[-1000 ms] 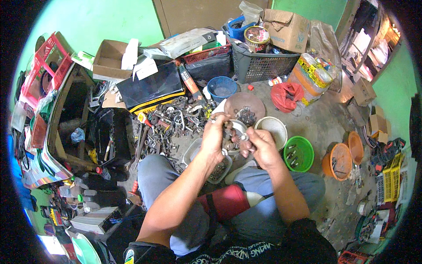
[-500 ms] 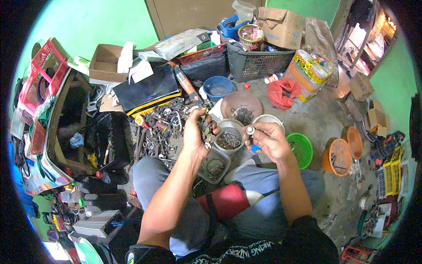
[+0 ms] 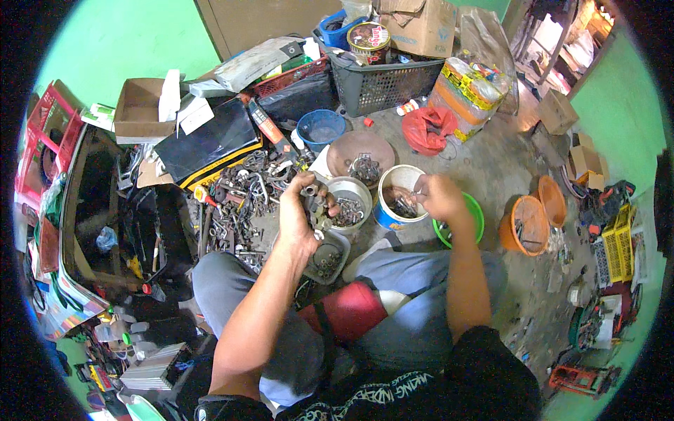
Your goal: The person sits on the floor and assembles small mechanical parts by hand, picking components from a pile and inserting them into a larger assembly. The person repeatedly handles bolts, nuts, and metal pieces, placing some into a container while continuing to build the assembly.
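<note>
My left hand (image 3: 298,217) is curled around several small dark and silvery metal pieces that look like nuts and bolts. It hovers beside a translucent tub (image 3: 349,203) of small screws and bolts. My right hand (image 3: 444,200) is at the right rim of a white-and-blue bucket (image 3: 390,215) with metal parts at its bottom. Its fingers are pinched together, and what is between them is blurred. A grey square container (image 3: 327,257) with small round pieces sits near my left wrist. Behind the tub stands a brown shallow bowl (image 3: 382,151) with shiny metal bits.
A heap of loose tools and hardware (image 3: 235,203) spreads on the left. A green basin (image 3: 477,214) stands just behind my right wrist, with an orange bucket (image 3: 526,228) farther right. Beyond are a blue basin (image 3: 321,128), a red plastic bag (image 3: 428,130) and a grey basket (image 3: 379,88).
My right hand has moved from beside the tub, where it held up a small round-headed metal piece, rightward to the white-and-blue bucket. My left hand keeps its handful. The whole view has shifted slightly.
</note>
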The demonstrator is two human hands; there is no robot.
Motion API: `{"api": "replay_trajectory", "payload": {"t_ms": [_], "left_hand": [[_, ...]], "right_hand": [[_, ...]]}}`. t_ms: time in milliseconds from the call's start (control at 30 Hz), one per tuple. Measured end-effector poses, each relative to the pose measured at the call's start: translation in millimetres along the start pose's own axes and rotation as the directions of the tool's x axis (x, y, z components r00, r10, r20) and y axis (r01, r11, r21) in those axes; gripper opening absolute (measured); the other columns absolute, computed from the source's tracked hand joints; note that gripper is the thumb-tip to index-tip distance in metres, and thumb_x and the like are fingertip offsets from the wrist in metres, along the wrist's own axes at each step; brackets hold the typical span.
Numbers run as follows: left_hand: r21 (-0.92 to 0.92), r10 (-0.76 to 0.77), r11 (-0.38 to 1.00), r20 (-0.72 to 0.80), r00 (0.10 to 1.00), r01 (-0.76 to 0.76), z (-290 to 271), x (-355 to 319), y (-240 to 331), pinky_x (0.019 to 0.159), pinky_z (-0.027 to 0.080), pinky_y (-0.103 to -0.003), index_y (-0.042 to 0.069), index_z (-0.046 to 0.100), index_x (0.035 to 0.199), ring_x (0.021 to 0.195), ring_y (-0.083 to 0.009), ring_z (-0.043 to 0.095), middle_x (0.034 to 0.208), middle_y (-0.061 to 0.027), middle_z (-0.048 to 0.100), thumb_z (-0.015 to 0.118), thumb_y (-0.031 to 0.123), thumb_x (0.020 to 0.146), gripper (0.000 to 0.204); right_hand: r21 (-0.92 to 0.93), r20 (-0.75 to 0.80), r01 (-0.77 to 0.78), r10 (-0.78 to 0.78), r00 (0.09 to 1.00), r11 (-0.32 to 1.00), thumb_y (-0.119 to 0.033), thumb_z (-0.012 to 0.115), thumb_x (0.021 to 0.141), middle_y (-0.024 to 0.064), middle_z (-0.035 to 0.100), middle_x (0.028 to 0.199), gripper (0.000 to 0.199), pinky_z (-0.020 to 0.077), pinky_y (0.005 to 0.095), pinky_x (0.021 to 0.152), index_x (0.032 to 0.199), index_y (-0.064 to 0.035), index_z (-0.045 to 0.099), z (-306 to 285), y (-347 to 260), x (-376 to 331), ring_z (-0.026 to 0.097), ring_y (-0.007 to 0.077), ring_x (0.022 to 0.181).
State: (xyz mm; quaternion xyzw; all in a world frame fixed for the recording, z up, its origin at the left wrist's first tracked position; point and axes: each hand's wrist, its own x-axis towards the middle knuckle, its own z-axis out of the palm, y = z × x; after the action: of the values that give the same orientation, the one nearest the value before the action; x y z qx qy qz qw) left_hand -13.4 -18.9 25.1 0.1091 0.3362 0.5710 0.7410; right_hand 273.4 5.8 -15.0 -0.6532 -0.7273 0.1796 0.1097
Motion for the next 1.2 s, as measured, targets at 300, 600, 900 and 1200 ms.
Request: {"api": "replay_trajectory", "payload": {"t_ms": [300, 600, 900, 1200], "left_hand": [[-0.041, -0.056, 0.997, 0.14, 0.989, 0.063, -1.4, -2.8, -6.2, 0.052, 0.04, -0.034, 0.011, 0.052, 0.096, 0.065, -0.0223, 0.048, 0.074, -0.0068, 0.049, 0.046, 0.027, 0.089, 0.019], [0.01, -0.026, 1.0, 0.208, 0.978, 0.025, -4.0, -1.2, -10.8, 0.057, 0.043, -0.035, 0.011, 0.051, 0.099, 0.07, -0.0223, 0.052, 0.078, -0.0075, 0.052, 0.046, 0.024, 0.09, 0.017], [0.195, 0.09, 0.975, 0.077, 0.993, -0.103, 3.4, -3.9, -20.2, 0.072, 0.048, -0.029, 0.012, 0.055, 0.109, 0.08, -0.0162, 0.058, 0.093, -0.0029, 0.056, 0.059, 0.023, 0.088, 0.024], [0.352, 0.112, 0.922, 0.16, 0.981, -0.162, 6.7, -3.2, -22.4, 0.068, 0.053, -0.03, 0.007, 0.045, 0.116, 0.085, -0.0164, 0.061, 0.097, -0.0087, 0.059, 0.068, 0.013, 0.089, 0.036]], "right_hand": [[0.272, -0.069, 0.12, -0.104, 0.992, 0.955, -0.026, 0.071, 0.082, 0.0196, 0.069, 0.098, 0.027, 0.0531, 0.044, 0.08, 0.097, -0.0033, 0.071, 37.3, 0.0, 27.7, 0.069, 0.0338, 0.089], [0.555, -0.266, 0.473, -0.392, 0.881, 0.684, -0.003, 0.073, 0.08, 0.0074, 0.068, 0.093, 0.022, 0.0518, 0.0276, 0.072, 0.102, -0.0023, 0.069, -20.6, -105.4, -18.0, 0.064, 0.0135, 0.082], [0.667, -0.172, 0.394, -0.383, 0.907, 0.633, -0.016, 0.081, 0.077, 0.0059, 0.066, 0.092, 0.029, 0.0505, 0.0303, 0.069, 0.097, -0.0032, 0.065, 5.7, -128.9, -27.6, 0.063, 0.0134, 0.079], [0.89, -0.087, 0.243, -0.378, 0.922, 0.387, -0.012, 0.074, 0.085, 0.0043, 0.062, 0.087, 0.024, 0.0502, 0.0296, 0.074, 0.101, -0.0011, 0.06, 28.4, -116.7, -15.9, 0.06, 0.0124, 0.079]]}}
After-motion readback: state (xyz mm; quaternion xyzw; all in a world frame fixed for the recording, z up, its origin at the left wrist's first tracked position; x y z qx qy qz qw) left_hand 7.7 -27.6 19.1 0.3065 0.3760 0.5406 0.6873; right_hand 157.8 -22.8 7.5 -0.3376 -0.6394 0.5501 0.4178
